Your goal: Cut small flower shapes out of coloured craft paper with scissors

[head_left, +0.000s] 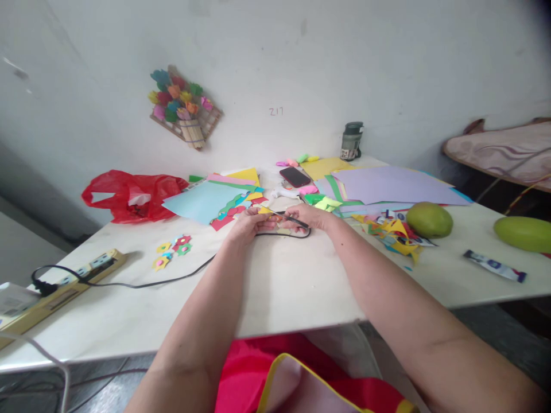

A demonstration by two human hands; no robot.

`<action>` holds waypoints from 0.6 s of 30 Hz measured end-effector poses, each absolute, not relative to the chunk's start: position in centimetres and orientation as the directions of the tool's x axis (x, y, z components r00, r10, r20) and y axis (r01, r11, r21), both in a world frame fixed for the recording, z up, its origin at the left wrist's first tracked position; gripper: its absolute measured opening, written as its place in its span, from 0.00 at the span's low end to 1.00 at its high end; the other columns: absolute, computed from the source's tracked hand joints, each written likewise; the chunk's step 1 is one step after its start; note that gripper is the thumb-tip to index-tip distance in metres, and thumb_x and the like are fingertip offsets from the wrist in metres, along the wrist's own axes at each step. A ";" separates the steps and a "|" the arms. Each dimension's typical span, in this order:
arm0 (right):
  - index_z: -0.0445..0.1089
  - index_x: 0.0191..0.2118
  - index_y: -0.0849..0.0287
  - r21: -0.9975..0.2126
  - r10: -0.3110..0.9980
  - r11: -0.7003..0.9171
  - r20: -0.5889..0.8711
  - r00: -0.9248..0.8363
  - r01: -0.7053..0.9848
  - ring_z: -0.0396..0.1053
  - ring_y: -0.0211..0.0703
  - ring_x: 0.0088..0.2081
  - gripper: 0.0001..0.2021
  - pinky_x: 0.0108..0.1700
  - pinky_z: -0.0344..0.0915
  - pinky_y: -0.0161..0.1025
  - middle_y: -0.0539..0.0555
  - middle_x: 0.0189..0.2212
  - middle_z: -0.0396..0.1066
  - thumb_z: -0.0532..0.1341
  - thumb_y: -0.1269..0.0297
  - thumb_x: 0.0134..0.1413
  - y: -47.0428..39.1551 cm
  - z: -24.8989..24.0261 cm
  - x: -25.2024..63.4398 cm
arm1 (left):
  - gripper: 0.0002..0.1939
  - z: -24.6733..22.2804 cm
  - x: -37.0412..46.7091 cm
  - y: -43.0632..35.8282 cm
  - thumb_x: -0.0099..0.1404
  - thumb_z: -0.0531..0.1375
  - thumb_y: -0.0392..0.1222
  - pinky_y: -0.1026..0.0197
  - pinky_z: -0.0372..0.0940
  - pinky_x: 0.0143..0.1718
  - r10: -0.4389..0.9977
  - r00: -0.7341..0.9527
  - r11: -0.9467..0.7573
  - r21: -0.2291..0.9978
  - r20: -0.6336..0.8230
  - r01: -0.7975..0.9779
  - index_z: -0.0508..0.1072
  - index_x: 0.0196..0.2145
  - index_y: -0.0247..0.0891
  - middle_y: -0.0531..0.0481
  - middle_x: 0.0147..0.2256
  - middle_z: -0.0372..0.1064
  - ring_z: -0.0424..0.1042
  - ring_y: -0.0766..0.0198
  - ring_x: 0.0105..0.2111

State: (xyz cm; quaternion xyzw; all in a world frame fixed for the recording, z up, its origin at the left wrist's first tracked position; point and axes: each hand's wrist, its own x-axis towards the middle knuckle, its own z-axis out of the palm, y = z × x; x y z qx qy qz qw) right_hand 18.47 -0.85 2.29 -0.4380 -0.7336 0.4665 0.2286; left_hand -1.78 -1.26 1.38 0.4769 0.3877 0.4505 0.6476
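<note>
Both hands meet over the middle of the white table [284, 287]. My right hand [310, 215] is closed around the dark handles of a pair of scissors [296, 221], whose blades point left. A small piece of yellow paper [263, 210] is pinched in the fingers of my left hand [252, 223], close to the blades. Whether the blades touch the paper cannot be made out. Just behind the hands lie a white glue gun [284, 194] and wavy-edged red paper pieces [230, 217]. Small paper flowers [174, 251] with coloured centres rest to the left.
A black cord [167, 282] runs from a power strip [92, 269] to the hands. Paper sheets [387, 184], a phone [295, 176] and a red plastic bag [129, 195] lie farther back. On the right are paper scraps [394, 235], green fruit [429, 219] and a tube [495, 266].
</note>
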 end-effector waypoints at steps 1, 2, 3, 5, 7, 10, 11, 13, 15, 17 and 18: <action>0.68 0.32 0.62 -0.884 0.855 0.183 -0.073 -0.514 0.430 0.57 0.30 0.13 0.20 0.14 0.54 0.29 0.45 0.14 0.64 0.70 0.51 0.38 -0.8 2.3 18.5 | 0.06 1.3 -1.8 -1.2 0.50 0.66 0.32 0.64 0.71 0.28 0.952 0.297 0.139 0.967 -0.071 -0.215 0.73 0.29 0.30 0.44 0.25 0.76 0.75 0.64 0.22; 0.68 0.32 0.62 -0.883 0.853 0.185 -0.074 -0.516 0.432 0.57 0.30 0.14 0.20 0.14 0.54 0.29 0.45 0.14 0.64 0.70 0.51 0.39 -0.8 2.3 18.5 | 0.07 1.3 -1.8 -1.2 0.50 0.66 0.32 0.65 0.71 0.28 0.951 0.301 0.139 0.967 -0.070 -0.214 0.73 0.29 0.29 0.44 0.25 0.76 0.75 0.64 0.22; 0.68 0.32 0.62 -0.881 0.852 0.188 -0.073 -0.518 0.434 0.57 0.30 0.14 0.20 0.14 0.54 0.29 0.45 0.14 0.64 0.70 0.51 0.39 -0.8 2.3 18.5 | 0.07 1.2 -1.8 -1.1 0.50 0.66 0.32 0.65 0.71 0.28 0.950 0.306 0.137 0.968 -0.067 -0.212 0.73 0.29 0.30 0.44 0.25 0.76 0.75 0.64 0.22; 0.68 0.33 0.62 -0.879 0.851 0.191 -0.073 -0.520 0.437 0.57 0.30 0.14 0.19 0.14 0.54 0.29 0.45 0.14 0.64 0.69 0.51 0.40 -0.8 2.2 18.5 | 0.07 1.1 -1.9 -1.0 0.51 0.66 0.33 0.65 0.71 0.28 0.948 0.313 0.132 0.968 -0.060 -0.212 0.73 0.29 0.30 0.43 0.26 0.76 0.75 0.64 0.23; 0.68 0.33 0.62 -0.877 0.854 0.189 -0.075 -0.515 0.442 0.57 0.30 0.14 0.19 0.15 0.54 0.29 0.45 0.14 0.64 0.69 0.51 0.41 -0.8 2.2 18.5 | 0.07 1.0 -1.8 -1.0 0.50 0.66 0.33 0.64 0.72 0.29 0.946 0.318 0.128 0.967 -0.054 -0.219 0.73 0.28 0.30 0.44 0.26 0.76 0.75 0.63 0.23; 0.67 0.32 0.62 -0.873 0.859 0.189 -0.075 -0.506 0.449 0.57 0.30 0.14 0.19 0.15 0.53 0.28 0.45 0.14 0.64 0.69 0.52 0.41 -0.8 2.2 18.4 | 0.07 1.1 -1.8 -1.0 0.49 0.66 0.32 0.64 0.72 0.29 0.945 0.323 0.126 0.964 -0.045 -0.234 0.73 0.28 0.30 0.44 0.25 0.76 0.75 0.63 0.23; 0.67 0.32 0.62 -0.872 0.860 0.188 -0.076 -0.505 0.451 0.57 0.30 0.14 0.19 0.15 0.53 0.28 0.45 0.14 0.63 0.69 0.52 0.42 -0.8 2.2 18.4 | 0.06 1.1 -1.8 -1.0 0.49 0.66 0.32 0.64 0.72 0.29 0.945 0.323 0.126 0.963 -0.043 -0.238 0.73 0.28 0.29 0.43 0.25 0.76 0.75 0.63 0.23; 0.67 0.32 0.62 -0.870 0.858 0.188 -0.079 -0.507 0.455 0.57 0.30 0.14 0.18 0.15 0.53 0.28 0.45 0.14 0.63 0.69 0.53 0.42 -0.8 2.2 18.4 | 0.06 1.0 -1.8 -1.0 0.50 0.66 0.32 0.65 0.72 0.29 0.946 0.319 0.131 0.962 -0.050 -0.239 0.73 0.27 0.29 0.43 0.25 0.76 0.75 0.63 0.23; 0.67 0.33 0.62 -0.868 0.857 0.188 -0.083 -0.509 0.459 0.57 0.30 0.14 0.18 0.15 0.53 0.28 0.45 0.14 0.63 0.69 0.53 0.42 -0.8 2.2 18.3 | 0.05 1.0 -1.8 -0.9 0.50 0.65 0.32 0.65 0.72 0.29 0.948 0.312 0.137 0.962 -0.058 -0.237 0.73 0.28 0.30 0.43 0.26 0.76 0.75 0.63 0.23; 0.67 0.33 0.62 -0.867 0.856 0.188 -0.085 -0.510 0.461 0.56 0.29 0.13 0.18 0.14 0.53 0.28 0.44 0.14 0.62 0.69 0.54 0.42 -0.8 2.2 18.3 | 0.05 0.9 -1.8 -0.9 0.50 0.65 0.32 0.65 0.72 0.29 0.948 0.313 0.134 0.962 -0.055 -0.238 0.73 0.28 0.30 0.43 0.26 0.76 0.75 0.64 0.22; 0.67 0.33 0.62 -0.869 0.856 0.185 -0.088 -0.510 0.460 0.56 0.29 0.13 0.18 0.14 0.53 0.28 0.44 0.13 0.62 0.69 0.54 0.42 -0.8 2.2 18.3 | 0.06 0.8 -1.9 -0.9 0.50 0.65 0.32 0.65 0.72 0.29 0.947 0.316 0.131 0.962 -0.050 -0.240 0.73 0.28 0.30 0.43 0.26 0.76 0.75 0.64 0.22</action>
